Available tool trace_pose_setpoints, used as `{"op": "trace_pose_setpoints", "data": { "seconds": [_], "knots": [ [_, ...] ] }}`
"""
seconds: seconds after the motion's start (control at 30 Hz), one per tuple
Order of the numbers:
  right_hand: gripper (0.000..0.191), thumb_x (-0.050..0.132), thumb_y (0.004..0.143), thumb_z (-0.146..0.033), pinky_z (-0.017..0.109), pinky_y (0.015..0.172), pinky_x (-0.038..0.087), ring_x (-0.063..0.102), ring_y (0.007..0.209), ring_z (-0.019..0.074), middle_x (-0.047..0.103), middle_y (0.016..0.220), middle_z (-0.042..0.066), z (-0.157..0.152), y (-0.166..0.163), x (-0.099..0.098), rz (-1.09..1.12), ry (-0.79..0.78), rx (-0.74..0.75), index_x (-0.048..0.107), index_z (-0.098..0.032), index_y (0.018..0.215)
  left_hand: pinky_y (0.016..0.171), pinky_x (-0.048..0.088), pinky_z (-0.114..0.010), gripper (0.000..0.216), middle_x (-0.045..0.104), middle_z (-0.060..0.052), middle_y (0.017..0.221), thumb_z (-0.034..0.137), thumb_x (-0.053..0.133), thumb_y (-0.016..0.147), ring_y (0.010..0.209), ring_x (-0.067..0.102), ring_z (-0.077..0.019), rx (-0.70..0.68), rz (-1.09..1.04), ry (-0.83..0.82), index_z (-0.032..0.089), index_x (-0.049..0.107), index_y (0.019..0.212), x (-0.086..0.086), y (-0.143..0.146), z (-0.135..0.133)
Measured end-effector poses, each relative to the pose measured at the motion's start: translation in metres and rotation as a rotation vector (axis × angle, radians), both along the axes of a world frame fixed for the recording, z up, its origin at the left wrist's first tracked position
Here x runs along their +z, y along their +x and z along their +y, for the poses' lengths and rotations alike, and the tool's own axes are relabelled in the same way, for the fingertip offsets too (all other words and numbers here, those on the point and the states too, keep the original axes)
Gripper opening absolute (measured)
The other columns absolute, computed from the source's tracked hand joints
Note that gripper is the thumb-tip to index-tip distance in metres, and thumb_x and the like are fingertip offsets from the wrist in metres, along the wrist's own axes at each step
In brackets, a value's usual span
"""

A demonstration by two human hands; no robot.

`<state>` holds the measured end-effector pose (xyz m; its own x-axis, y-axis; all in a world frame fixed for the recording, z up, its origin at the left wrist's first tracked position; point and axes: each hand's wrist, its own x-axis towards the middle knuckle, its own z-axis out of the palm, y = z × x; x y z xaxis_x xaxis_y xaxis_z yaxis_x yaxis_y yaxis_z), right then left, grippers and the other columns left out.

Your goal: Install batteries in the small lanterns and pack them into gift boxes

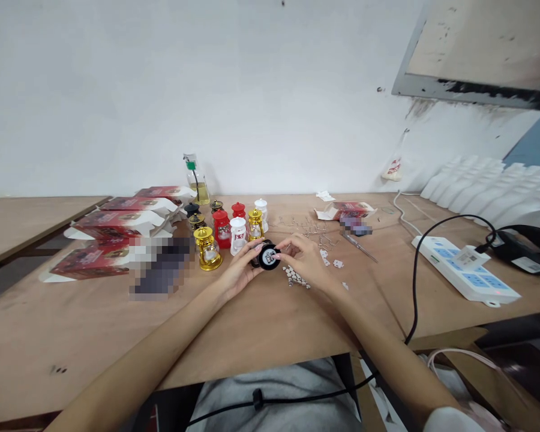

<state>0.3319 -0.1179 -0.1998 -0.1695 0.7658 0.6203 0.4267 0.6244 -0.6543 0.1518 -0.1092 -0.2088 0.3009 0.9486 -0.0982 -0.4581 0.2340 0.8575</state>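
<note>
My left hand is wrapped round a small dark lantern, which lies tipped so that its round base faces me. Parts show inside the opening of the base, too small to make out. My right hand has thumb and forefinger pinched at the base; whatever is between them is hidden. Just below the right hand lies a pile of small round silver pieces, like button cells. Small white plates lie to its right, and bent thin wires are spread behind it.
Several mini lanterns in red, white, gold and black stand left of my hands. Open red boxes line the left; a bottle of yellow liquid is behind. Rightward lie a screwdriver-like tool, a power strip and a black cable.
</note>
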Motion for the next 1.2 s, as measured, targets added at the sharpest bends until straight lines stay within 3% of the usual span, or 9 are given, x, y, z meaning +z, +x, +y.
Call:
{"op": "trace_pose_setpoints", "data": {
  "seconds": [0.33, 0.47, 0.63, 0.8, 1.0, 1.2],
  "knots": [
    [0.011, 0.062, 0.088, -0.026, 0.024, 0.062, 0.046, 0.058, 0.065, 0.0128, 0.065, 0.076, 0.001, -0.003, 0.004, 0.006, -0.055, 0.059, -0.019, 0.066, -0.019, 0.081, 0.078, 0.056, -0.026, 0.029, 0.063, -0.006, 0.115, 0.023, 0.073, 0.074, 0.102, 0.06, -0.0181, -0.019, 0.027, -0.008, 0.022, 0.068, 0.102, 0.001, 0.0, 0.0],
    [0.013, 0.059, 0.089, -0.029, 0.026, 0.062, 0.046, 0.06, 0.065, 0.0155, 0.069, 0.078, 0.002, 0.006, 0.028, 0.016, -0.071, -0.018, -0.265, 0.066, -0.019, 0.084, 0.075, 0.056, -0.023, 0.026, 0.062, -0.005, 0.117, 0.024, 0.071, 0.076, 0.101, 0.06, -0.017, 0.0, 0.012, -0.029, 0.022, 0.069, 0.101, 0.001, 0.0, 0.001],
    [0.007, 0.059, 0.085, -0.016, 0.028, 0.069, 0.042, 0.064, 0.084, 0.0212, 0.07, 0.088, 0.007, 0.019, 0.062, 0.018, -0.544, -0.295, -0.505, 0.066, -0.017, 0.086, 0.071, 0.056, -0.022, 0.021, 0.062, -0.004, 0.117, 0.028, 0.068, 0.079, 0.1, 0.06, -0.0166, 0.019, 0.013, -0.062, 0.022, 0.07, 0.1, 0.001, -0.001, 0.003],
    [0.006, 0.073, 0.073, -0.014, 0.025, 0.063, 0.037, 0.063, 0.079, 0.0216, 0.069, 0.08, 0.006, 0.022, 0.07, 0.011, -0.67, -0.402, -0.451, 0.068, -0.018, 0.076, 0.07, 0.055, -0.022, 0.02, 0.063, -0.004, 0.116, 0.027, 0.066, 0.081, 0.1, 0.061, -0.0168, 0.022, 0.01, -0.07, 0.023, 0.07, 0.099, 0.001, 0.0, 0.004],
    [0.015, 0.07, 0.072, -0.007, 0.023, 0.065, 0.037, 0.063, 0.087, 0.02, 0.071, 0.088, 0.005, 0.021, 0.067, 0.006, -0.699, -0.411, -0.319, 0.07, -0.019, 0.081, 0.067, 0.055, -0.021, 0.018, 0.063, -0.004, 0.117, 0.025, 0.068, 0.079, 0.097, 0.062, -0.0163, 0.033, 0.013, -0.089, 0.022, 0.07, 0.096, 0.002, 0.001, 0.004],
    [0.015, 0.066, 0.075, -0.004, 0.023, 0.061, 0.036, 0.063, 0.076, 0.0179, 0.07, 0.078, 0.005, 0.023, 0.069, 0.001, -0.682, -0.412, -0.26, 0.066, -0.017, 0.067, 0.064, 0.054, -0.02, 0.02, 0.064, -0.004, 0.111, 0.025, 0.068, 0.078, 0.091, 0.062, -0.0155, 0.026, 0.03, -0.087, 0.022, 0.069, 0.098, 0.003, 0.0, 0.003]
  ]
}}
